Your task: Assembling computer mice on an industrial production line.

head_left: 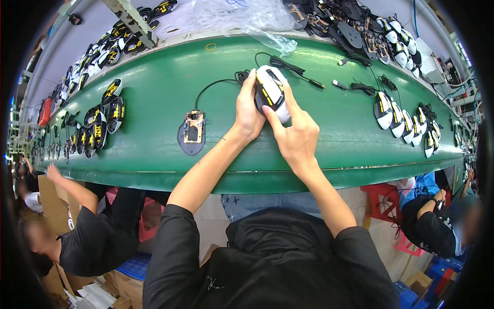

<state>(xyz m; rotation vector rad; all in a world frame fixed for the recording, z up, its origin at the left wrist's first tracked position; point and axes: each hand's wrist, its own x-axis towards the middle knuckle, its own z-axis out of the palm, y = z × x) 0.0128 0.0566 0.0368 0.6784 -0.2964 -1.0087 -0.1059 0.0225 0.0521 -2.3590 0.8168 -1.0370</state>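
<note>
Between my hands, just above the green belt (329, 149), is a white, black and yellow computer mouse (270, 88). My left hand (248, 110) is wrapped along its left side. My right hand (295, 126) grips it from the right, the thumb pressed on its lower end and a finger along its side. A coiled black cable (288, 66) lies beyond the mouse. Left of my left hand, a grey mouse base (192, 144) lies with its circuit board (194, 125) exposed and its cable running up toward my left hand.
Several white-and-yellow mice (397, 119) stand in a row on the right. Dark shells with yellow parts (96, 127) lie on the left. Mouse parts (355, 36) and clear plastic bags (242, 15) cover the back shelf. Co-workers sit at both sides; one person's arm (74, 188) reaches toward the belt.
</note>
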